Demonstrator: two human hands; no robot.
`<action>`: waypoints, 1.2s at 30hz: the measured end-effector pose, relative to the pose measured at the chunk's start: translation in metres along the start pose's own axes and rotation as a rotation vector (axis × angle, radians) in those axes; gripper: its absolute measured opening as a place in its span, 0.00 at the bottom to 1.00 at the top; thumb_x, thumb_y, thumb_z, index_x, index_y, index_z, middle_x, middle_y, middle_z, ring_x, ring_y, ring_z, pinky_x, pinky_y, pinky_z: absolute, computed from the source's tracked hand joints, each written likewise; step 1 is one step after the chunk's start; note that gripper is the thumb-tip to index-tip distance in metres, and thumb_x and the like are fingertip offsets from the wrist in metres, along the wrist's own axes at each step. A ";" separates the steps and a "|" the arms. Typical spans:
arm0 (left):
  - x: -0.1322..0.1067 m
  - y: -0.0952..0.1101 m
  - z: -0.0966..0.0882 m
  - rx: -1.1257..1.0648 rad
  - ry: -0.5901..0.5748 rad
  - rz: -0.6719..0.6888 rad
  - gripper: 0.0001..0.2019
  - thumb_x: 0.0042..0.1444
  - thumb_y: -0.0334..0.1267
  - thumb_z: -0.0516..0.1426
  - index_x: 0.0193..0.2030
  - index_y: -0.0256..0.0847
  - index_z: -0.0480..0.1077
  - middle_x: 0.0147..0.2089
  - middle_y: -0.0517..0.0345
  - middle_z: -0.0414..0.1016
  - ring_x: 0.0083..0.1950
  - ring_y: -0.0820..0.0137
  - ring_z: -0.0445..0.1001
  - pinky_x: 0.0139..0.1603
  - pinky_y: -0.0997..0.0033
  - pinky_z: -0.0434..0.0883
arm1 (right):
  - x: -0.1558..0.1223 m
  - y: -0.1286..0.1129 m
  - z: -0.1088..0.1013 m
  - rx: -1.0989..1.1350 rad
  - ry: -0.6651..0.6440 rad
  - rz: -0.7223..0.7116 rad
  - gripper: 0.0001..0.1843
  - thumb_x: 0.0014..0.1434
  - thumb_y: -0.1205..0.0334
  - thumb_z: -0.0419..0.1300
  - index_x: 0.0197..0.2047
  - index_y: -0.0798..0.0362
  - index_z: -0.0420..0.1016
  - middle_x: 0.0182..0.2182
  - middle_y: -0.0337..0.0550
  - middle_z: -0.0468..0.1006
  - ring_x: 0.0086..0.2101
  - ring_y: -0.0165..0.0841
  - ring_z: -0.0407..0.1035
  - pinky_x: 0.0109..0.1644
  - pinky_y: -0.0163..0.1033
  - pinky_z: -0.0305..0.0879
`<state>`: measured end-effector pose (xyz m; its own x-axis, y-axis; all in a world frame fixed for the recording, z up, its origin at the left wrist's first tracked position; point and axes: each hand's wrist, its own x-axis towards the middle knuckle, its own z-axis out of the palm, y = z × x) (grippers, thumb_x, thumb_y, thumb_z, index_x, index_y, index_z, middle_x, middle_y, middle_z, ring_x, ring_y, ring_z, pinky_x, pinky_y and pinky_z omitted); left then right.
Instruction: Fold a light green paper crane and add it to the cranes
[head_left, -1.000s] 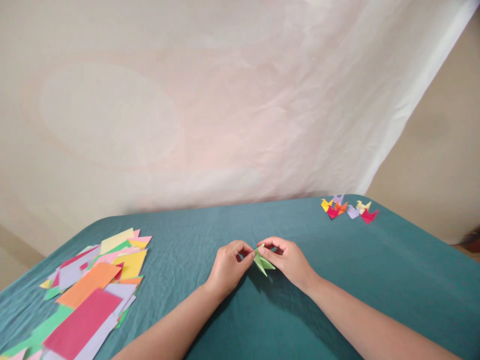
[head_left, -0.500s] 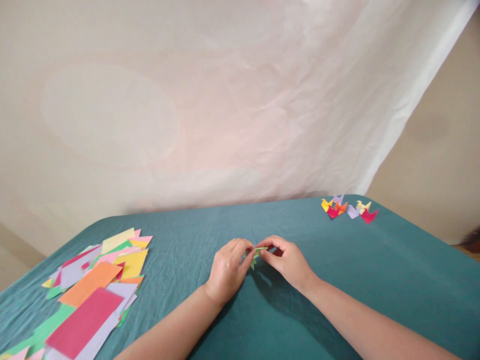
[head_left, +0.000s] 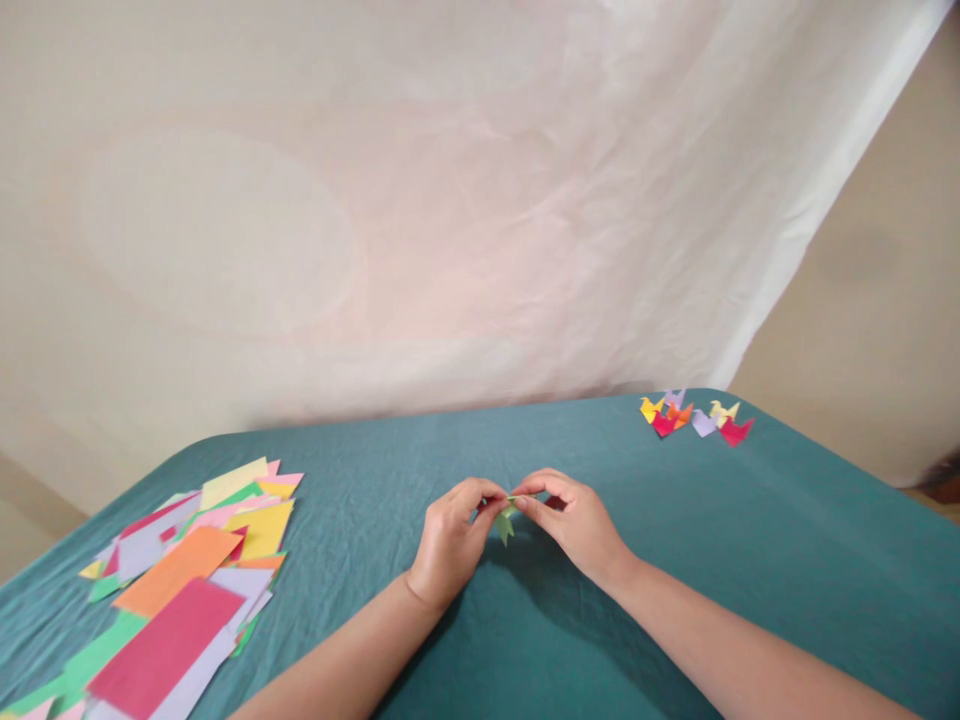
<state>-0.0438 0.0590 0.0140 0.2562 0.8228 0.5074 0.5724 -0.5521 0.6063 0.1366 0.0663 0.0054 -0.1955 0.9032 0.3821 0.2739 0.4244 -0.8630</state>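
Left hand (head_left: 450,535) and right hand (head_left: 576,520) pinch green folded paper (head_left: 505,528). Fingertips (head_left: 528,506) grip its top edge; its points dangle below

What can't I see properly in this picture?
Head view:
- Green folded paper: partly hidden by the left hand and right hand.
- Paper sheets: lower ones covered by upper ones; some cut off by the bottom edge.
- Small folded shapes: too small to show creases.
- Dark thing: cut off by the right edge.

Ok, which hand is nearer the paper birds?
Right. The right hand is to the left of the birds and closer to the camera; the left hand is farther left. Both pinch the green paper.
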 end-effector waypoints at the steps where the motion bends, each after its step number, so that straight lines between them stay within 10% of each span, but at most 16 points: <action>1: 0.000 0.000 0.000 -0.001 -0.003 -0.010 0.04 0.59 0.35 0.55 0.36 0.43 0.71 0.35 0.59 0.77 0.37 0.71 0.74 0.41 0.75 0.68 | 0.000 0.000 0.000 -0.007 -0.004 -0.002 0.09 0.58 0.55 0.60 0.34 0.51 0.78 0.33 0.42 0.77 0.36 0.33 0.71 0.37 0.34 0.63; 23: 0.004 0.004 -0.004 -0.108 -0.021 -0.033 0.07 0.56 0.34 0.56 0.29 0.43 0.74 0.31 0.58 0.77 0.36 0.69 0.73 0.41 0.72 0.67 | 0.001 -0.004 0.004 -0.081 0.044 -0.041 0.04 0.53 0.64 0.64 0.27 0.51 0.77 0.31 0.40 0.77 0.33 0.32 0.71 0.33 0.34 0.61; 31: 0.013 -0.019 0.000 -0.865 0.031 -0.670 0.11 0.49 0.42 0.63 0.32 0.38 0.68 0.28 0.60 0.72 0.27 0.73 0.72 0.28 0.75 0.71 | 0.004 0.015 -0.005 0.076 0.090 0.179 0.12 0.59 0.55 0.56 0.40 0.51 0.77 0.34 0.43 0.79 0.32 0.35 0.71 0.32 0.36 0.65; 36: 0.010 -0.023 0.005 -1.161 -0.038 -0.785 0.12 0.48 0.35 0.64 0.35 0.39 0.65 0.30 0.59 0.74 0.30 0.73 0.75 0.34 0.74 0.74 | 0.001 0.007 0.002 0.085 0.015 0.116 0.09 0.53 0.64 0.61 0.40 0.51 0.74 0.35 0.39 0.77 0.34 0.33 0.70 0.35 0.34 0.64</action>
<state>-0.0509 0.0807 0.0017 0.2054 0.9577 -0.2015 -0.3827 0.2681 0.8841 0.1369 0.0706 -0.0010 -0.1533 0.9470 0.2823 0.2129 0.3106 -0.9264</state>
